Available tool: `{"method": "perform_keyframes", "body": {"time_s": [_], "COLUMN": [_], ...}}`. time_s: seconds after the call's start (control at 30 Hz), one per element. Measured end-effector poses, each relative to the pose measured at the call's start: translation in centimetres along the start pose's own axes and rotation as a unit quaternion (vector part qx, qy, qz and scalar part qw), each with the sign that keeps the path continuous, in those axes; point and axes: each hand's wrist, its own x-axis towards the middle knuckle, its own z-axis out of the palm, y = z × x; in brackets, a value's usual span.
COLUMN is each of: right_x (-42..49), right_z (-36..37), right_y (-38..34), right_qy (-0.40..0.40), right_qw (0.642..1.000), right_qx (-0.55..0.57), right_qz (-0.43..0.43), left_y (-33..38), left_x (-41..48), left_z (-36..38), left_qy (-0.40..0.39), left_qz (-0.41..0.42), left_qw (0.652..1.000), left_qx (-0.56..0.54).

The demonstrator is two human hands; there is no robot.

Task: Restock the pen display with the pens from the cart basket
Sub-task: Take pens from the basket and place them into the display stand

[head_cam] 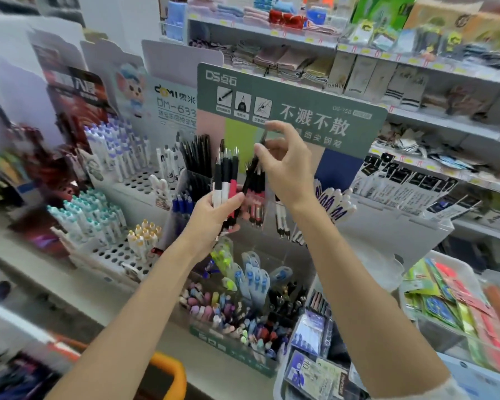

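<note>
The left hand (214, 210) grips a pen bundle (225, 180); the right hand (286, 168) pinches 1 pen (262, 139). Tugging it could spill the bundle.

Green card (300, 90) reads 不溅不散; white card (172, 103), seemingly DM-633.

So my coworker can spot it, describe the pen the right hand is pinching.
Find the big green sign with white characters at the centre of the view. In front of its lower edge, the right hand pinches one slim dark pen between thumb and forefinger. Unlike the bunch of pens gripped in the left hand just below, it is held alone.
</note>
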Motion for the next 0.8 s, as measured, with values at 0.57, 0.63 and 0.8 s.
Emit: {"method": "perform_keyframes", "body": {"time_s": [0.57,0.63,0.8], "right_x": [3.5,3.4,2.7], "right_z": [10.1,10.3,9.7], "right_y": [3.3,3.7,2.9], "right_qy": [-0.068,-0.099,-0.133], "right_qw": [0.984,0.982,0.981], "right_qx": [-0.120,-0.126,-0.126], "right_qz": [-0.115,-0.098,-0.071], "left_y": [1.1,1.2,1.2], "left_x": [-0.4,-0.4,-0.4], "left_z": [-7.2,-7.2,-6.7], "left_qy": [0.135,0.123,0.109], "left_qz": [0.034,0.030,0.022], "left_qw": [0.989,0.990,0.992], "left_qx": [-0.052,-0.057,-0.064]}}
